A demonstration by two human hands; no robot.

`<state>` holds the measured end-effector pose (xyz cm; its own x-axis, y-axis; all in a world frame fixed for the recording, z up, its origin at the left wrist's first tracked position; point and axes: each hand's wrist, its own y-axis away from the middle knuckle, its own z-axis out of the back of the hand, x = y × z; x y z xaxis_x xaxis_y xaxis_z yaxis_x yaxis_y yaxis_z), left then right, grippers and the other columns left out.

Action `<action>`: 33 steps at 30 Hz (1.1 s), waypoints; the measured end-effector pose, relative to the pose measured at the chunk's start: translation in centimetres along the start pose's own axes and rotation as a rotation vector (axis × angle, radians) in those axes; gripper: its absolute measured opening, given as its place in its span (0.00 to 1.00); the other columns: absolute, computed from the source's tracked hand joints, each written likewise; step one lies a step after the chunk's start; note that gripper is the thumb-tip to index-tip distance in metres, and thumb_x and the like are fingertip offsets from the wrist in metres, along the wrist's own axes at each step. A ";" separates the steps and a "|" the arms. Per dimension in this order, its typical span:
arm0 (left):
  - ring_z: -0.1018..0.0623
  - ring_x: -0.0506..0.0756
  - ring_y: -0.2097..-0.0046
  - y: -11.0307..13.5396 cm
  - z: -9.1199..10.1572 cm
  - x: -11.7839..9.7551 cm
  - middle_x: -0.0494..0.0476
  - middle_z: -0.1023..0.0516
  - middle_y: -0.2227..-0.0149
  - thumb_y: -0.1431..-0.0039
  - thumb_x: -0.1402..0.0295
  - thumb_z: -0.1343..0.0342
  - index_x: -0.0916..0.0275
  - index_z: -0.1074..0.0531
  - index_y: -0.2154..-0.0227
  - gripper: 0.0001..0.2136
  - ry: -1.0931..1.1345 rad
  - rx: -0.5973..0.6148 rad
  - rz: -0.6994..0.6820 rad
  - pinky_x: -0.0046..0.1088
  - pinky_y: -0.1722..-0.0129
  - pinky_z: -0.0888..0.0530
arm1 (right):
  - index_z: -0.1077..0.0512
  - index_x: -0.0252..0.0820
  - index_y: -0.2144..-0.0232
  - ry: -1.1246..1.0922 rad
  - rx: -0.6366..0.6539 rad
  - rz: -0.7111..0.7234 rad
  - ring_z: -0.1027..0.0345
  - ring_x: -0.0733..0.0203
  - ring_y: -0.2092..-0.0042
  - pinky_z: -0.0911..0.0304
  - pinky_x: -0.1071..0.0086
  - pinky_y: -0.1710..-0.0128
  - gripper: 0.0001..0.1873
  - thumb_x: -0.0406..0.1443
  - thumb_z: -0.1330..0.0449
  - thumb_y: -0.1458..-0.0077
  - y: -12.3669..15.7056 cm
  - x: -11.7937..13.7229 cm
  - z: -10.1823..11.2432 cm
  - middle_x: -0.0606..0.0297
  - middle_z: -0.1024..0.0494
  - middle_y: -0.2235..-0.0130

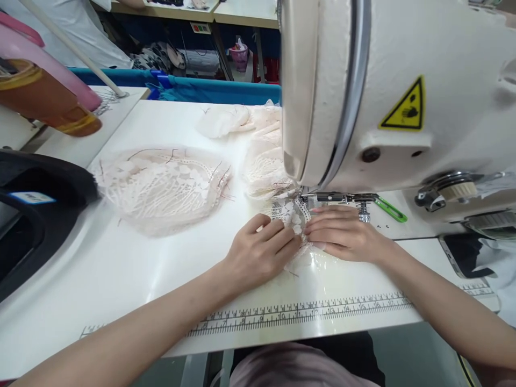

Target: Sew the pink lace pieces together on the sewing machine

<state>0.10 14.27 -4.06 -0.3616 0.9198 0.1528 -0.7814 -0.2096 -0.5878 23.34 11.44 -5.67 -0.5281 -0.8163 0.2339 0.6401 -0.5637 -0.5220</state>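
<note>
One white bench (pixel 121 269) spans the frame, with a sewing machine (pixel 407 48) filling the upper right. A lace panel (pixel 161 188) lies left of centre; near the centre, a lace piece (pixel 296 216) lies between and partly beneath the left hand (pixel 264 250) and right hand (pixel 344 234). The left curls on its left side, whether pinching I cannot tell; the right rests flat on its right, fingers extended.
</note>
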 end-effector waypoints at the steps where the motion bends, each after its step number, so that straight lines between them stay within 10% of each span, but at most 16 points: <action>1: 0.23 0.52 0.66 0.0 -0.1 0.0 0.52 0.22 0.70 0.39 0.78 0.51 0.62 0.29 0.67 0.07 0.027 0.003 -0.005 0.31 0.66 0.28 | 0.28 0.45 0.59 0.008 -0.002 -0.012 0.27 0.63 0.54 0.31 0.63 0.51 0.08 0.32 0.42 0.42 0.0 0.0 0.0 0.69 0.20 0.57; 5: 0.24 0.59 0.48 0.2 -0.5 0.0 0.64 0.22 0.53 0.38 0.73 0.54 0.68 0.29 0.60 0.09 0.168 0.080 0.024 0.37 0.49 0.26 | 0.28 0.43 0.59 0.049 -0.025 -0.027 0.27 0.61 0.53 0.29 0.65 0.53 0.08 0.32 0.42 0.42 -0.2 0.4 -0.1 0.68 0.19 0.59; 33: 0.26 0.58 0.46 0.2 -1.2 -0.6 0.63 0.24 0.49 0.43 0.78 0.51 0.69 0.32 0.52 0.15 0.258 0.160 0.154 0.35 0.52 0.22 | 0.28 0.43 0.66 0.345 -0.106 -0.067 0.28 0.70 0.67 0.38 0.71 0.70 0.10 0.33 0.49 0.37 -0.9 0.6 0.5 0.71 0.20 0.68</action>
<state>0.76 14.10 -5.27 -0.3569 0.9226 -0.1461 -0.8051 -0.3831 -0.4527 22.71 11.43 -4.62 -0.7358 -0.6771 -0.0108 0.5458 -0.5836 -0.6012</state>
